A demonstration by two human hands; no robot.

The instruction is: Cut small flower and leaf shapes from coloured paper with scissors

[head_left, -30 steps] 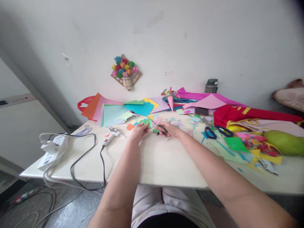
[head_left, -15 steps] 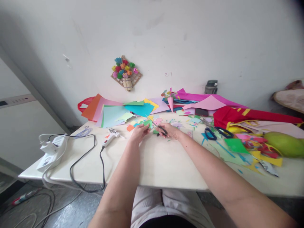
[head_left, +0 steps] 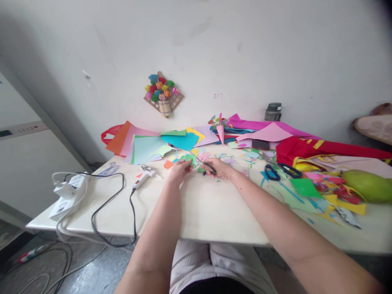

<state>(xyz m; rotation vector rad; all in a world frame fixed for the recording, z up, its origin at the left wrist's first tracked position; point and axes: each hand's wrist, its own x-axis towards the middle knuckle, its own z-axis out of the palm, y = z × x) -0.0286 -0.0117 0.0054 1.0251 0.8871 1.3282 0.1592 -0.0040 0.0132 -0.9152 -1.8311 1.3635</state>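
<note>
Over the middle of the table, my left hand (head_left: 183, 169) pinches a small piece of green paper (head_left: 192, 159). A pair of dark-handled scissors (head_left: 210, 167) is gripped in my right hand (head_left: 219, 168), its blades pointing up and left beside the green paper. Whether the blades touch the paper I cannot tell. Around and beyond both hands lie small colored paper scraps (head_left: 203, 156), with an orange scrap (head_left: 168, 164) just left of my left hand.
To the left lie a white glue gun (head_left: 143, 177) with its black cord and a power strip (head_left: 67, 200). Colored sheets (head_left: 147, 148) and a pink paper cone with flowers (head_left: 220, 132) line the back. Larger scissors (head_left: 281, 171) and a green fruit (head_left: 366, 185) are on the right.
The whole view has shifted very slightly. Both hands keep nearly the same pose, still holding the green paper and the scissors.
</note>
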